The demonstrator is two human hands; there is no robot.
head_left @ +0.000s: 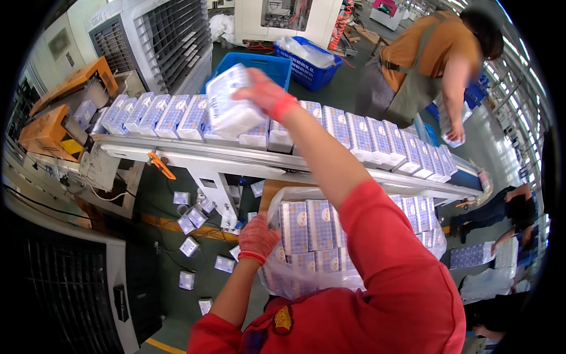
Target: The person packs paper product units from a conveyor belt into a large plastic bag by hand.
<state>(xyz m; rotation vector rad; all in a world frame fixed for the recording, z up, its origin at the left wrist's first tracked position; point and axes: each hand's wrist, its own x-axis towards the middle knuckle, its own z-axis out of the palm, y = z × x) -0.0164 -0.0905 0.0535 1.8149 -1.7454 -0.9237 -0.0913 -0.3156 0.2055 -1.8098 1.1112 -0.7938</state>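
Observation:
My right hand (265, 94), in a red glove, grips a blue-and-white tissue pack (233, 103) tilted above the conveyor (259, 154). Part of that pack is blurred by motion. A row of similar tissue packs (174, 115) stands along the belt on both sides of it. My left hand (257, 239), also gloved in red, is closed at the left edge of a large clear plastic bag (277, 277); its fingertips are partly hidden. Inside the bag, tissue packs (319, 224) sit in rows, partly covered by my right arm.
Several loose packs (188, 246) lie on the floor left of the bag. Beyond the conveyor stand a light-blue bin (277, 68) and a dark-blue basket (306, 74). A co-worker (424, 65) bends over at the far right, holding a pack. An orange machine (59, 130) adjoins the belt's left end.

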